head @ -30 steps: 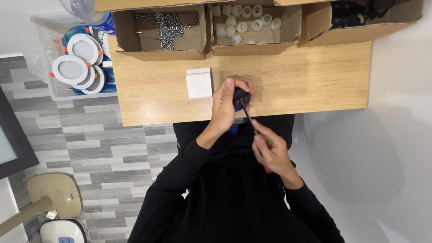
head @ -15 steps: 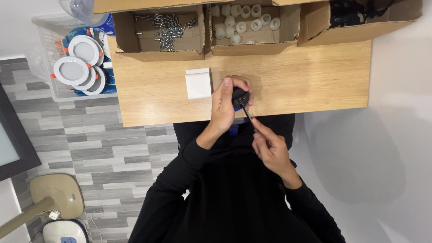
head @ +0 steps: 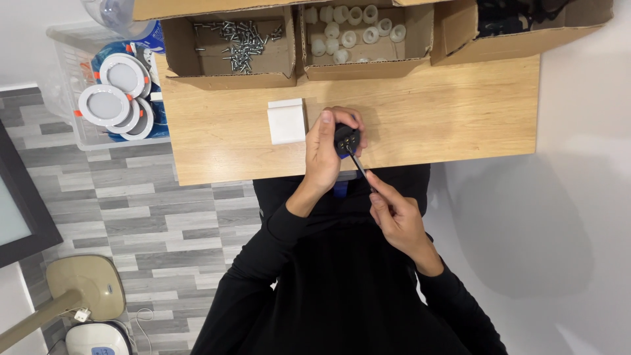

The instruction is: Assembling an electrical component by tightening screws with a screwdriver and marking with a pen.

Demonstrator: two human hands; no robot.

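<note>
Cardboard box of screws (head: 240, 43), white block (head: 287, 121), round lamps (head: 115, 95).

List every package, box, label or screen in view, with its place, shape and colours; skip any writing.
Cardboard box of screws: back left of the table, brown, open, holding loose silver screws.
Cardboard box of white fittings: back middle, brown, open, holding small white rings.
Third cardboard box: back right, brown, open, dark contents unclear.
Small white box: flat, square, beside the left hand.
Clear plastic bin: on the floor, left of the table, holding round white lamps.
Dark framed panel: far left edge, possibly a screen.
</note>
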